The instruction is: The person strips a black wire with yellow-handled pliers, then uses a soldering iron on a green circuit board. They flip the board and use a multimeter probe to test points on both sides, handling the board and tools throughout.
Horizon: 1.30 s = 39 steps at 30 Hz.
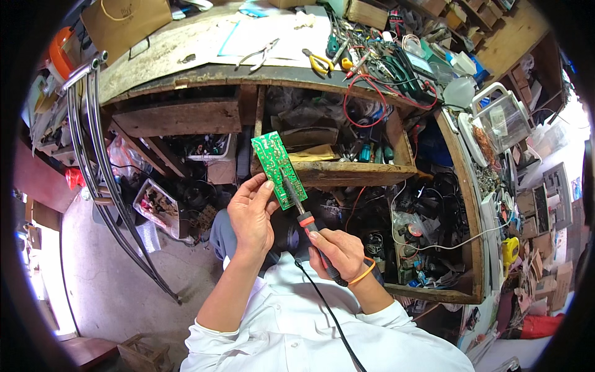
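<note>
Two hands are at work, with one circuit board and one soldering iron between them. The green circuit board (pixel 277 166) is held up in the air in front of the person's body, nearer than the open drawer (pixel 353 175) of the bench (pixel 155 59). The left hand (pixel 251 211) is closed on its lower left edge, thumb on the near face; this grip is grasping the board. The right hand (pixel 341 251) has its grip clenched around the red-and-black handle of the soldering iron (pixel 307 224).

The board's long axis runs steeply, the far end leaning to the left and the near end to the right. The iron points away from the person and to the left, its tip over the lower half of the board; actual contact cannot be confirmed.

One orange band (pixel 364 275) is on the right wrist. One black cord (pixel 328 307) crosses the white shirt (pixel 291 335). Two pliers are counted toward the bench's front edge: one pale-handled pair (pixel 259 54) and one yellow-handled pair (pixel 320 63). One yellow tape measure (pixel 510 253) is at the far right.

As to writing, one brown paper bag (pixel 124 31) bears dark lettering. Marks on the board are too small to read.
</note>
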Motion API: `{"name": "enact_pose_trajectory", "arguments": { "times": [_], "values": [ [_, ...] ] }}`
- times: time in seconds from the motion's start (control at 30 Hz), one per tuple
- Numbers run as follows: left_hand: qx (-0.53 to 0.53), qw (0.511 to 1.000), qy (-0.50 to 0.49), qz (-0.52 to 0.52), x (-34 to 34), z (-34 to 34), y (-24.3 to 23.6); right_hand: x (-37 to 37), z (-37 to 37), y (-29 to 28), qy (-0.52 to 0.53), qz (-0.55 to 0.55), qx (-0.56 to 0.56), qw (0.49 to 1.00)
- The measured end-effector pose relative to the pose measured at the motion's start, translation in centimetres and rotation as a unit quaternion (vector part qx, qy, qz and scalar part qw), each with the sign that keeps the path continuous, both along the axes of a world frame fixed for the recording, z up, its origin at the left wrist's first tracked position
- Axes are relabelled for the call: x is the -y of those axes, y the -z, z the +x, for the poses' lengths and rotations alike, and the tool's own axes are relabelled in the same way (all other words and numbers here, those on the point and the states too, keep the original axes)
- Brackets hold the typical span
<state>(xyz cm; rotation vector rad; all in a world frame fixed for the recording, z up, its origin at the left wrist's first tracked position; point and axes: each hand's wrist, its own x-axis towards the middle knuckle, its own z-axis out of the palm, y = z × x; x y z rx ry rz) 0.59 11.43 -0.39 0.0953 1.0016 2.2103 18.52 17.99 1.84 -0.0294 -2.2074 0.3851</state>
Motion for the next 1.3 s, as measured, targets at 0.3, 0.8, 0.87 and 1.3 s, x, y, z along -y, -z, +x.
{"name": "enact_pose_trajectory", "arguments": {
  "times": [0.3,0.8,0.87,1.3],
  "values": [
    [0.003,1.0,0.001,0.003,0.0,0.0,0.0,0.2,0.0,0.1,0.014,-0.009,-0.004,1.0],
    [0.0,1.0,0.003,0.007,0.1,0.0,0.2,0.5,0.3,-0.1,0.031,-0.116,-0.022,0.992],
    [0.002,1.0,0.003,0.007,0.1,-0.1,0.2,0.5,0.4,0.1,0.033,-0.136,-0.019,0.99],
    [0.01,1.0,0.007,0.015,0.0,-0.1,0.3,1.3,0.6,-0.2,0.045,-0.106,-0.004,0.993]
  ]
}}
